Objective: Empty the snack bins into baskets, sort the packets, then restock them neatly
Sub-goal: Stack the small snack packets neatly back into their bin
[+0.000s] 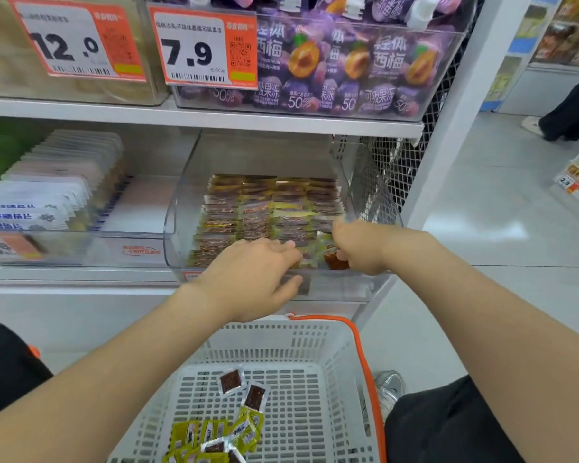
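Note:
A clear plastic bin on the lower shelf holds neat rows of small yellow and brown snack packets. My left hand lies over the bin's front edge, fingers straight on the front packets. My right hand grips a reddish-brown packet at the bin's front right corner. Below, a white basket with an orange handle holds several loose packets.
To the left stands another clear bin of white packets. The upper shelf carries purple jelly pouches and price tags 12.0 and 7.9. A wire mesh panel closes the shelf's right end. Another person's leg is far right on the aisle floor.

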A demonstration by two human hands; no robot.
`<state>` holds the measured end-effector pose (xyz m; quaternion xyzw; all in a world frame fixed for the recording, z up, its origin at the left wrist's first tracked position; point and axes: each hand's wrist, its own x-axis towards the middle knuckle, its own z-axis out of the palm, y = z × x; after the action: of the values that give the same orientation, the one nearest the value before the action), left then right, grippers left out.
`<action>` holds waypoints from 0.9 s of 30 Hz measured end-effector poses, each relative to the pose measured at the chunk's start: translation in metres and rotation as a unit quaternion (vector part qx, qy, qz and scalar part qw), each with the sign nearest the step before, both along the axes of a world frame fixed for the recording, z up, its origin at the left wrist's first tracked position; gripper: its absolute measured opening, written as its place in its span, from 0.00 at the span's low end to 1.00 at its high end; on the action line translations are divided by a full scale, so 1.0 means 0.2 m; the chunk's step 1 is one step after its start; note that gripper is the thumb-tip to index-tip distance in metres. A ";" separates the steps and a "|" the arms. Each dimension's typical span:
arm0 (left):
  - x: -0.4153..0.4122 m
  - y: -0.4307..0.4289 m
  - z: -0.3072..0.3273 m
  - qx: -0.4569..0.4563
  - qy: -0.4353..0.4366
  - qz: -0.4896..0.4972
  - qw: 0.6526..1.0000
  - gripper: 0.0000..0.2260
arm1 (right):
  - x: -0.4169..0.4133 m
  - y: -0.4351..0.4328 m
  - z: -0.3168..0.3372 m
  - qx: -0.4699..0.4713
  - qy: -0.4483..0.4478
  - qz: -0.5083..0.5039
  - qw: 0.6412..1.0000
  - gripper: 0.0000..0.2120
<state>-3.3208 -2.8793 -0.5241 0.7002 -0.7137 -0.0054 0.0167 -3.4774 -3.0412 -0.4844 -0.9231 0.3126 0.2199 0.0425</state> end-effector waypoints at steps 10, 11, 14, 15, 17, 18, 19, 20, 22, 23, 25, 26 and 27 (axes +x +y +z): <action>0.01 0.00 -0.04 -0.026 0.018 -0.009 0.999 0.24 | 0.02 0.03 -0.04 0.039 -0.103 -0.107 0.988 0.06; 0.01 0.00 -0.04 -0.028 0.018 -0.008 0.999 0.24 | 0.02 0.02 -0.03 0.061 -0.109 -0.118 0.985 0.05; 0.01 0.00 -0.04 -0.035 0.030 -0.014 0.999 0.23 | 0.00 0.02 0.00 0.093 -0.124 -0.153 0.976 0.09; 0.01 0.01 -0.03 -0.036 0.034 -0.016 0.999 0.22 | -0.01 0.03 0.00 0.079 -0.126 -0.158 0.976 0.10; 0.02 0.01 -0.02 -0.038 0.048 -0.013 0.998 0.22 | -0.01 0.06 0.00 0.025 -0.128 -0.146 0.981 0.07; 0.02 0.01 -0.02 -0.041 0.063 -0.007 0.997 0.22 | -0.01 0.08 0.00 -0.006 -0.130 -0.138 0.982 0.05; 0.02 0.02 -0.02 -0.046 0.086 0.002 0.995 0.23 | -0.01 0.09 0.01 -0.032 -0.142 -0.132 0.981 0.05; 0.02 0.02 -0.02 -0.059 0.115 0.012 0.992 0.23 | -0.01 0.10 0.01 -0.055 -0.164 -0.123 0.977 0.06; 0.01 0.03 -0.01 -0.109 0.156 0.024 0.981 0.21 | -0.01 0.11 0.02 -0.091 -0.228 -0.097 0.965 0.04; 0.00 0.05 0.00 -0.148 0.161 0.023 0.976 0.19 | -0.02 0.14 0.04 -0.102 -0.269 -0.076 0.955 0.07; -0.03 0.11 0.00 -0.249 0.140 0.003 0.958 0.10 | -0.02 0.26 0.07 -0.084 -0.353 -0.026 0.931 0.10; -0.04 0.15 -0.01 -0.291 0.125 -0.011 0.949 0.06 | -0.03 0.34 0.09 -0.053 -0.383 -0.001 0.922 0.09; -0.04 0.19 -0.04 -0.309 0.105 -0.024 0.945 0.06 | -0.04 0.43 0.09 -0.022 -0.390 0.027 0.920 0.08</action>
<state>-3.3288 -2.8417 -0.5313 0.6392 -0.6910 0.1410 0.3068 -3.4858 -2.9552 -0.4657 -0.9445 0.2511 -0.1638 0.1347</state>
